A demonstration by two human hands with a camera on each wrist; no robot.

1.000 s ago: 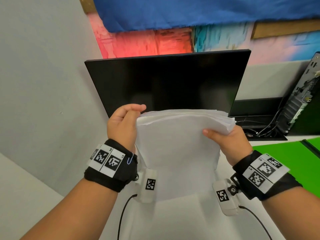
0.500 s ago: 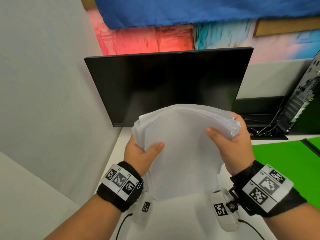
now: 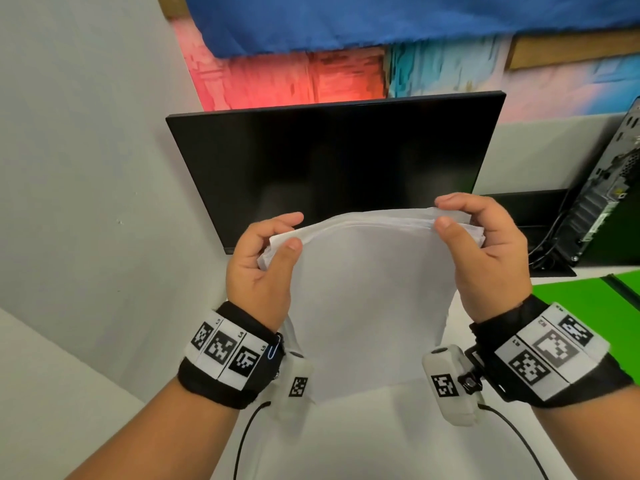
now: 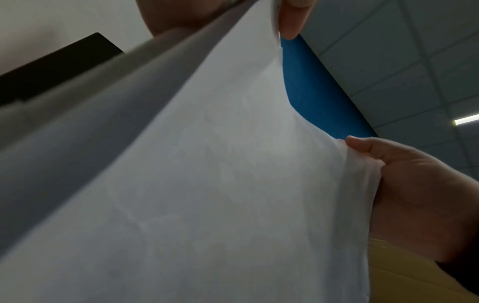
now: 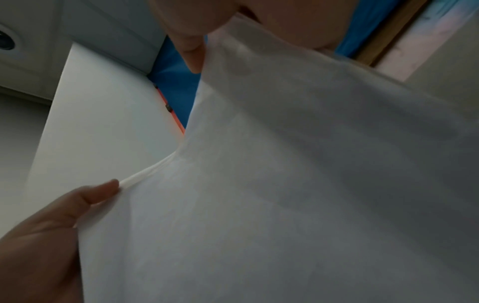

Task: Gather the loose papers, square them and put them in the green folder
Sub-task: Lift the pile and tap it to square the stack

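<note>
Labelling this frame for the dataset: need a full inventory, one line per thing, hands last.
papers: one stack, white, held upright over the desk, top edge bowed
green folder: one, green, flat on the desk at the right edge
desk: one, white, under the stack
monitor: one, black, screen dark, behind the stack
computer case: one, black, far right, cables beside it
wall painting: red, blue and pink, above the monitor
wrist bands: two, black with printed markers
left hand: pinches the stack's upper left corner
right hand: pinches the stack's upper right corner
</note>
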